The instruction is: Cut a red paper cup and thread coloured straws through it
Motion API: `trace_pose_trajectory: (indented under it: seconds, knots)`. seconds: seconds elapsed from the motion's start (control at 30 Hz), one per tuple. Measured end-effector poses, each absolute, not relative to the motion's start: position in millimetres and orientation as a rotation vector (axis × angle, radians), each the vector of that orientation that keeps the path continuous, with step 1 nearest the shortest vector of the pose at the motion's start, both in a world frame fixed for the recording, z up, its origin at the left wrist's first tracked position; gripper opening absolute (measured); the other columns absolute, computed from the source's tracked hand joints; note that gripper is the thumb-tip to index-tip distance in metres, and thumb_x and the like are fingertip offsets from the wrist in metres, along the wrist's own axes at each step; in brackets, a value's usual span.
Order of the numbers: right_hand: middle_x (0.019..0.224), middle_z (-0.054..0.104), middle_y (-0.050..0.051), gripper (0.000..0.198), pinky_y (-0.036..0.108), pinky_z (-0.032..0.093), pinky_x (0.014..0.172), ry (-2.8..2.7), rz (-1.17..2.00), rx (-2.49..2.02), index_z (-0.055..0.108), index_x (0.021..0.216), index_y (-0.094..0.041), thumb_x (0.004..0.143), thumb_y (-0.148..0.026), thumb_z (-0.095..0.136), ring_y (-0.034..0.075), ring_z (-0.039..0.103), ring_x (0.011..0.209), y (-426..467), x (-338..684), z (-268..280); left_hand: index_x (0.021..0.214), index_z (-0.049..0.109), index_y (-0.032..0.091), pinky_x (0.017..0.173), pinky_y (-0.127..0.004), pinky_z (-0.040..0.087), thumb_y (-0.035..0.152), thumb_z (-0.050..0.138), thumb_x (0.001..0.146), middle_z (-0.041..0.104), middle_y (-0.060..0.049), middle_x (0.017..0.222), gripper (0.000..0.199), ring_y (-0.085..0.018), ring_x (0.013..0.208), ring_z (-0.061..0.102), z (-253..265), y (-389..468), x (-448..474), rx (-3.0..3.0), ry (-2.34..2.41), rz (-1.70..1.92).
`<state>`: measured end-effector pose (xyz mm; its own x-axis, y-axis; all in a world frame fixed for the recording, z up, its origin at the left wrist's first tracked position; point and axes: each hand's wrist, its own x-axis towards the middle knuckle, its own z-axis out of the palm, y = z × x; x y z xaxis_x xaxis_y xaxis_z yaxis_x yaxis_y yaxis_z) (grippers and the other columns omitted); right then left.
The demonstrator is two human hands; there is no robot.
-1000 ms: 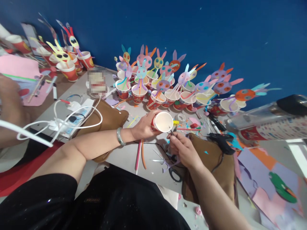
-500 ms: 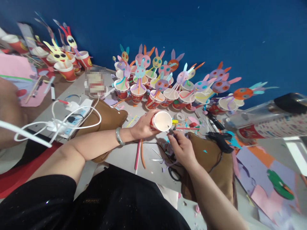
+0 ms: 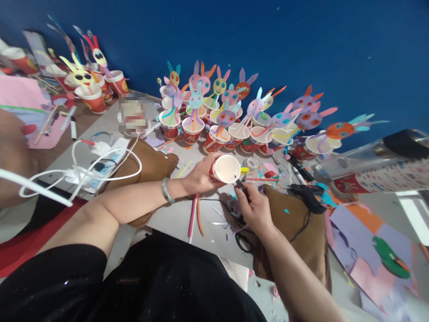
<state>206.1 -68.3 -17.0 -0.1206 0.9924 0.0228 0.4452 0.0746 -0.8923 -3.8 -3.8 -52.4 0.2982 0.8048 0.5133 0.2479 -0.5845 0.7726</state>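
Note:
My left hand is closed round the side of a red paper cup, whose white inside is tilted up toward me. In my right hand is a slim black tool, its tip touching or just inside the cup's near right rim. The fingers cover most of the tool, so its exact kind is hidden. Below the hands lie a pink strip, an orange strip and black-handled scissors. Beyond the cup stand several paper cups with paper rabbit heads.
Brown cushions lie under both forearms. On the left are a power strip with white cables and another person's arm. At right are a black glue gun, a clear bottle and coloured sheets.
Almost nothing differs. Both hands, the cup and the black tool stay in nearly the same place.

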Motion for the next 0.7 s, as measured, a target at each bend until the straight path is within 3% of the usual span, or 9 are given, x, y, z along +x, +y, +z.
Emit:
trace_pose_trajectory:
  seconds: [0.07, 0.1, 0.23, 0.3, 0.37, 0.47, 0.53, 0.6, 0.7]
  knots:
    - [0.067, 0.058, 0.0, 0.028, 0.028, 0.038, 0.057, -1.673, 0.9, -1.477, 0.062, 0.094, -0.022, 0.088, -0.049, 0.066, 0.015, 0.05, 0.059, -69.8, 204.6, -17.4, 0.134, 0.047, 0.02, 0.103, -0.044, 0.054, 0.054, 0.083, 0.074, 0.064, -0.015, 0.132, 0.079, -0.03, 0.123, 0.065, -52.7, -3.8, -3.7, 2.002, 0.94, 1.276]
    - [0.064, 0.054, -0.002, 0.029, 0.027, 0.036, 0.054, -1.631, 0.995, -1.453, 0.062, 0.093, -0.022, 0.089, -0.051, 0.065, 0.014, 0.046, 0.056, -70.3, 204.6, -16.9, 0.135, 0.047, 0.02, 0.103, -0.043, 0.054, 0.055, 0.082, 0.074, 0.064, -0.016, 0.132, 0.078, -0.03, 0.123, 0.065, -52.8, -4.0, -3.5, 2.0, 0.938, 1.281]
    - [0.053, 0.025, -0.012, 0.038, 0.022, 0.017, 0.042, -1.291, 1.751, -1.206, 0.057, 0.092, -0.023, 0.092, -0.061, 0.06, 0.008, 0.015, 0.043, -69.0, 208.3, -12.4, 0.136, 0.045, 0.02, 0.102, -0.043, 0.054, 0.055, 0.08, 0.076, 0.063, -0.015, 0.132, 0.078, -0.029, 0.121, 0.066, -52.8, -5.7, -2.6, 1.976, 0.921, 1.277]
    - [0.052, 0.02, -0.013, 0.039, 0.022, 0.015, 0.041, -1.237, 1.861, -1.168, 0.056, 0.092, -0.023, 0.091, -0.062, 0.06, 0.007, 0.01, 0.042, -67.3, 209.7, -11.5, 0.137, 0.044, 0.021, 0.101, -0.042, 0.054, 0.056, 0.08, 0.075, 0.063, -0.015, 0.132, 0.079, -0.029, 0.12, 0.066, -52.6, -5.9, -2.5, 1.972, 0.92, 1.272]
    - [0.052, 0.028, -0.011, 0.038, 0.023, 0.023, 0.043, -1.385, 1.64, -1.257, 0.058, 0.091, -0.023, 0.091, -0.061, 0.061, 0.008, 0.02, 0.042, -66.3, 209.1, -12.6, 0.136, 0.044, 0.02, 0.101, -0.042, 0.054, 0.055, 0.08, 0.076, 0.063, -0.015, 0.131, 0.077, -0.029, 0.121, 0.066, -52.2, -5.6, -2.7, 1.987, 0.928, 1.277]
    - [0.061, 0.053, -0.002, 0.032, 0.027, 0.038, 0.055, -1.679, 1.005, -1.437, 0.061, 0.092, -0.022, 0.09, -0.054, 0.062, 0.014, 0.047, 0.053, -67.4, 205.9, -15.7, 0.134, 0.044, 0.02, 0.101, -0.041, 0.054, 0.053, 0.08, 0.077, 0.064, -0.015, 0.13, 0.075, -0.029, 0.121, 0.066, -51.2, -4.9, -3.6, 2.011, 0.921, 1.291]
    - [0.069, 0.061, 0.001, 0.029, 0.029, 0.041, 0.061, -1.739, 0.804, -1.48, 0.063, 0.093, -0.022, 0.089, -0.051, 0.063, 0.016, 0.055, 0.061, -69.0, 204.3, -16.1, 0.135, 0.043, 0.02, 0.101, -0.042, 0.054, 0.054, 0.08, 0.076, 0.064, -0.016, 0.13, 0.077, -0.029, 0.121, 0.066, -50.4, -5.0, -4.0, 2.016, 0.91, 1.284]
    - [0.063, 0.055, -0.001, 0.031, 0.027, 0.038, 0.054, -1.67, 0.988, -1.436, 0.063, 0.094, -0.022, 0.09, -0.053, 0.063, 0.014, 0.048, 0.054, -69.8, 204.6, -14.2, 0.136, 0.043, 0.021, 0.102, -0.043, 0.053, 0.054, 0.08, 0.076, 0.063, -0.016, 0.131, 0.078, -0.03, 0.121, 0.066, -50.2, -5.4, -3.9, 2.01, 0.917, 1.269]
    - [0.052, 0.03, -0.01, 0.036, 0.023, 0.021, 0.042, -1.391, 1.616, -1.253, 0.06, 0.094, -0.023, 0.092, -0.059, 0.061, 0.009, 0.021, 0.043, -68.7, 208.1, -9.8, 0.136, 0.044, 0.021, 0.102, -0.042, 0.052, 0.054, 0.081, 0.075, 0.063, -0.015, 0.131, 0.079, -0.03, 0.121, 0.066, -51.2, -5.8, -3.1, 1.993, 0.917, 1.273]
